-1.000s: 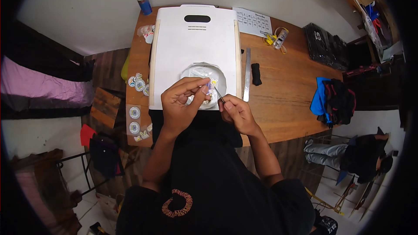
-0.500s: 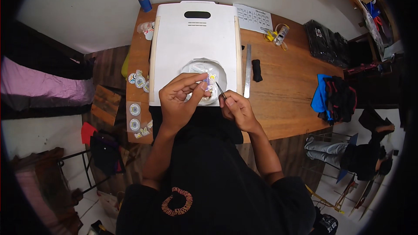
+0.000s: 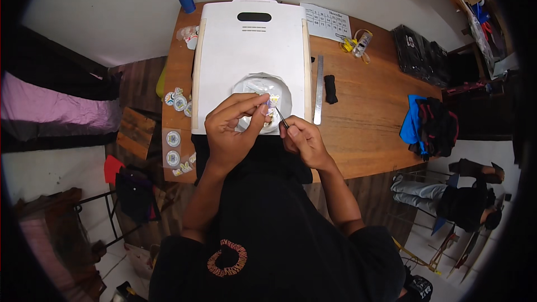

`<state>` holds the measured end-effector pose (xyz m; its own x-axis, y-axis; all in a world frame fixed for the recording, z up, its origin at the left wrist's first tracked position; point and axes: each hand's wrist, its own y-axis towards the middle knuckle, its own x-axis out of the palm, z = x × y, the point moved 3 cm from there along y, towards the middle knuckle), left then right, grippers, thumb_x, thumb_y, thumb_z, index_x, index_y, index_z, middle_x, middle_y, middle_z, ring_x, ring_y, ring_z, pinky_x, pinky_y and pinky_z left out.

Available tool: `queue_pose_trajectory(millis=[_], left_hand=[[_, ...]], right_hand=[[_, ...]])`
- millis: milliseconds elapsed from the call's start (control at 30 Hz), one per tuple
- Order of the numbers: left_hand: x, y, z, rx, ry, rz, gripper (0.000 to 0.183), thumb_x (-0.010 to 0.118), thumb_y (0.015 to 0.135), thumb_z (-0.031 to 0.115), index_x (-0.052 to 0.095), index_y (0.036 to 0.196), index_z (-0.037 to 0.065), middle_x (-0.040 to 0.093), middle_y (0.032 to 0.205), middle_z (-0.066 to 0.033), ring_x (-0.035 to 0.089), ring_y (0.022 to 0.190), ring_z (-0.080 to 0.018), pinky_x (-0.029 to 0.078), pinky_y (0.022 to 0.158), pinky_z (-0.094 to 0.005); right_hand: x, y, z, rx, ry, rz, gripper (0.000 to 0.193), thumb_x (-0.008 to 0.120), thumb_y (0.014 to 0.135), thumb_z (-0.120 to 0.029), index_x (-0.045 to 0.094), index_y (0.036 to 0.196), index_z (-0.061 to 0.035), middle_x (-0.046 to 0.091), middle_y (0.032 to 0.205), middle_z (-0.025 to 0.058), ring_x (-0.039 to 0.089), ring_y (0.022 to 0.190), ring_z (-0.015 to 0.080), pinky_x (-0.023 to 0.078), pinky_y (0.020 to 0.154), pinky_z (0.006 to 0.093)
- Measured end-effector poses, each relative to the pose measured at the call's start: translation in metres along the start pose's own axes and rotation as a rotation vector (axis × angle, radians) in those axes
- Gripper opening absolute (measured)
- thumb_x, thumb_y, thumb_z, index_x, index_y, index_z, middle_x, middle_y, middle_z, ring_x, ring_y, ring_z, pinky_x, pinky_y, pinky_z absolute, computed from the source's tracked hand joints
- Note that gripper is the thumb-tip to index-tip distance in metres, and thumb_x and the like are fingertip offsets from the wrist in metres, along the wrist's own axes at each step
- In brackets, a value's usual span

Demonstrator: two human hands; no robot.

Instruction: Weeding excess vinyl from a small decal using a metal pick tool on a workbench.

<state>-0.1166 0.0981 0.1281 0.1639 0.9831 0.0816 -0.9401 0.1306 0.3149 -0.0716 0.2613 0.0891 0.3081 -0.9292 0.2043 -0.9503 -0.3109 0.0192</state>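
The left hand [image 3: 232,127] pinches a small purple-and-yellow cut-out [image 3: 272,102] between thumb and fingers; the right hand [image 3: 305,142] grips a thin dark tool [image 3: 282,118], its tip at the cut-out's edge. The cut-out is above a round hollow [image 3: 286,98] in the white board [image 3: 224,50] on the desk [image 3: 363,128]. A steel ruler [image 3: 319,90] lies to the board's right, round stickers [image 3: 173,138] to its left

Small purple-and-yellow piece [image 3: 272,102] between left fingers [image 3: 251,100], slim dark tool [image 3: 282,118] aslant in right fingers [image 3: 295,132].
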Motion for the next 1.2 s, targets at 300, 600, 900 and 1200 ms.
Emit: queue_pose_trajectory(millis=[300,600,900,1200], left_hand=[[-0.0012,-0.0013,-0.0045,-0.07,-0.129,0.009,0.023,0.06,0.086,-0.009,0.063,0.109,-0.011,0.062,0.099,-0.0157,0.068,0.079,-0.0167,0.057,0.071,-0.0234],[-0.0019,-0.0024,-0.006,-0.13,-0.194,0.01,0.024,0.06,0.086,-0.007,0.062,0.11,-0.011,0.062,0.1,-0.015,0.067,0.078,-0.0161,0.056,0.071,-0.0232],[-0.0024,-0.0012,-0.0046,-0.128,-0.2,0.009,0.024,0.06,0.087,-0.007,0.062,0.111,-0.01,0.062,0.1,-0.0148,0.067,0.077,-0.0151,0.055,0.071,-0.0227],[-0.0032,0.0001,-0.0026,-0.122,-0.18,-0.04,0.024,0.059,0.087,-0.007,0.063,0.111,-0.009,0.063,0.1,-0.0139,0.064,0.076,-0.0118,0.053,0.069,-0.0209]], right_hand=[[-0.0001,-0.0009,-0.0007,-0.01,0.003,0.005,0.034,0.039,0.103,-0.03,0.05,0.092,0.0003,0.035,0.056,-0.0035,0.029,0.047,0.0046,0.024,0.046,0.022],[0.0005,-0.001,-0.0019,-0.026,-0.004,0.017,0.032,0.039,0.103,-0.028,0.05,0.092,0.0002,0.035,0.055,-0.0035,0.029,0.046,0.0045,0.025,0.046,0.0219],[0.0008,-0.003,-0.0014,-0.017,0.01,0.014,0.033,0.04,0.102,-0.029,0.05,0.092,0.0005,0.035,0.056,-0.0032,0.03,0.046,0.0045,0.025,0.046,0.0218],[-0.0032,-0.0018,-0.002,-0.004,0.056,-0.053,0.038,0.039,0.102,-0.033,0.05,0.09,0.0011,0.034,0.054,-0.0028,0.029,0.045,0.0054,0.024,0.045,0.0219]])
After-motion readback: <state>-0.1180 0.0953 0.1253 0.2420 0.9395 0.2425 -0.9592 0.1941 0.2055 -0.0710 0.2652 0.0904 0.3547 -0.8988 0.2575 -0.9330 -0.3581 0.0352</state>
